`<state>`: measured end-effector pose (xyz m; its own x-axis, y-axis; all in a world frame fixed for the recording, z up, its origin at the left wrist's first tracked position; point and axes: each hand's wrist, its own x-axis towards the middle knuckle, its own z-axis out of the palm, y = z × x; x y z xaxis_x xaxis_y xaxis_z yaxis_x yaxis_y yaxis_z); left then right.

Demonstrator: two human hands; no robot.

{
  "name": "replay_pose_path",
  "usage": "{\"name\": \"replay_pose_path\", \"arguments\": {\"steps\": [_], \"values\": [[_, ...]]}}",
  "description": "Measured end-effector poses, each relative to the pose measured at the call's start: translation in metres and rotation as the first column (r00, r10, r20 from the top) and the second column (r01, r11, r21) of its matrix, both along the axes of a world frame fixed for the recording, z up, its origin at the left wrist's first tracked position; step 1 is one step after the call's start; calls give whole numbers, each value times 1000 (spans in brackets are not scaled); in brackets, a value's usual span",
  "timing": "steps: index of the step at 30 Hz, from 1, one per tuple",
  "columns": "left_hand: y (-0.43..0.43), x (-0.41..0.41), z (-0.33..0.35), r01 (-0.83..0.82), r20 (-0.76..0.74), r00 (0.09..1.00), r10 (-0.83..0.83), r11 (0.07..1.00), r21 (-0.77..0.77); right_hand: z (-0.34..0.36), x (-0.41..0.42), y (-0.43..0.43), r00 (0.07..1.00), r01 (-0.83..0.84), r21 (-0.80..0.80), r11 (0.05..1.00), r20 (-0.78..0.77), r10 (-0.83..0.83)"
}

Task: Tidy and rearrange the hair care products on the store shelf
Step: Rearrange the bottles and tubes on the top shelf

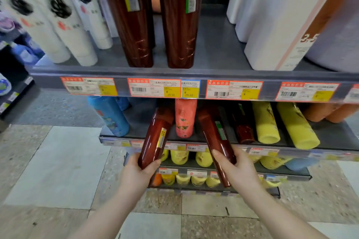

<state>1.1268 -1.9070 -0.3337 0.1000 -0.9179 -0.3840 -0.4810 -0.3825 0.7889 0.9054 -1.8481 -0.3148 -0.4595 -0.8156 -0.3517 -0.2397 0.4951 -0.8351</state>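
Okay, store aisle: a grey metal top shelf [213,44] is running across the view with a strip of red-and-yellow price tags [155,87] sitting along its front edge, and a pale tiled floor [58,161] is showing below and to the left. White tubes [77,40] are standing at the left of that shelf, two tall dark red bottles [136,35] are standing side by side at mid-front, and big white bottles [272,25] are crowding the right. Below it, the second shelf [139,122] is carrying a blue bottle [112,116] at left, a pink bottle [184,118] in the middle, a small dark red bottle [243,130], yellow bottles [266,122] and orange bottles [320,112] at far right. Both arms are reaching forward from the bottom of the frame. The left hand [139,172] is gripping the base of a dark red bottle with a yellow label [151,141], fingers wrapping round it, the bottle tilting up and rightward with its cap just left of the pink bottle. The right hand [239,169] is gripping a dark red bottle with a green label [211,134] low on its body, thumb lying across the front, the bottle tilting up and leftward with its cap just right of the pink bottle. Both held bottles are hanging in front of the second shelf's edge, farther apart at the bases than at the caps.
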Motion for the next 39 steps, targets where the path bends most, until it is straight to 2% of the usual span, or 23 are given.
{"name": "replay_pose_path", "arguments": {"steps": [5, 9, 14, 19, 27, 31, 34, 39], "values": [[37, 19, 31, 34, -56, 998, -35, 999, -13, 29, 24, 40, 997, 58, -17, 998, 57, -57], [50, 32, 73, 69, -87, 993, -76, 995, -76, 67, 42, 62, 984, 151, -106, 983, 116, -138], [67, 48, 120, 191, -108, 971, -211, 966, -174, 117, 68, 73, 976, 185, -203, 962, 148, -157], [69, 60, 147, 145, -309, 925, -220, 958, -248, 155, 87, 75, 960, 249, -343, 906, 212, -184], [55, 65, 196, 51, -467, 845, -259, 909, -413, 213, 98, 66, 903, 364, -533, 764, 402, -150], [43, 56, 221, 15, -528, 799, -288, 887, -461, 244, 84, 56, 947, 267, -621, 737, 310, -83], [34, 47, 237, -47, -552, 787, -275, 865, -499, 265, 68, 40, 983, 144, -664, 734, 182, -28], [20, 24, 262, -138, -605, 759, -240, 849, -510, 302, 36, 2, 995, -8, -656, 755, 66, 68]]}}
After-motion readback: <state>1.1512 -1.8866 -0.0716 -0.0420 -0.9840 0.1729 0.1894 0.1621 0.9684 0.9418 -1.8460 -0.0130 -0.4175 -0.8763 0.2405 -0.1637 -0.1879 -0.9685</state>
